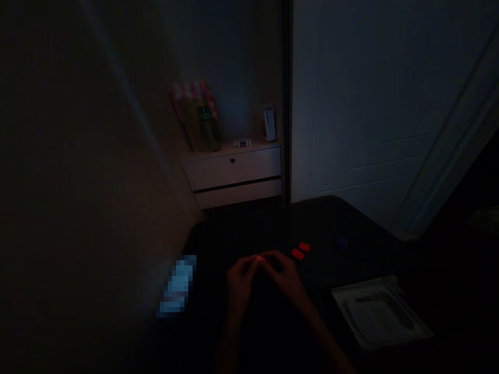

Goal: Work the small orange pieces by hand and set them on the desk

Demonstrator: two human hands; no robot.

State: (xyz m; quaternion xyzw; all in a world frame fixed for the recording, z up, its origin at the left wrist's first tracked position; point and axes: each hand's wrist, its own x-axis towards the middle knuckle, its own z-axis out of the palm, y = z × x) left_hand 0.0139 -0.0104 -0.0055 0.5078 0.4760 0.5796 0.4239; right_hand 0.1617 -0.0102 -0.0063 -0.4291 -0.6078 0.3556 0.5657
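In dim light, my left hand (pixel 240 278) and my right hand (pixel 284 270) meet over the dark table, thumbs and fingertips pinched together. Between the fingertips is a small glowing red piece (pixel 261 258); its exact kind is too dark to make out. Just beyond my right hand lie two flat, bright red rectangular pieces (pixel 298 254), close beside each other on the table. Both hands look closed on the same piece, and the fingers cover most of it.
A bluish pixelated rectangle (pixel 178 285) is at the left. Farther right on the black table (pixel 249 228) are a purple object (pixel 341 242) and a pale, flat squarish item (pixel 374 311). Behind stands a drawer unit (pixel 237 169) with a bottle (pixel 209 130) on top.
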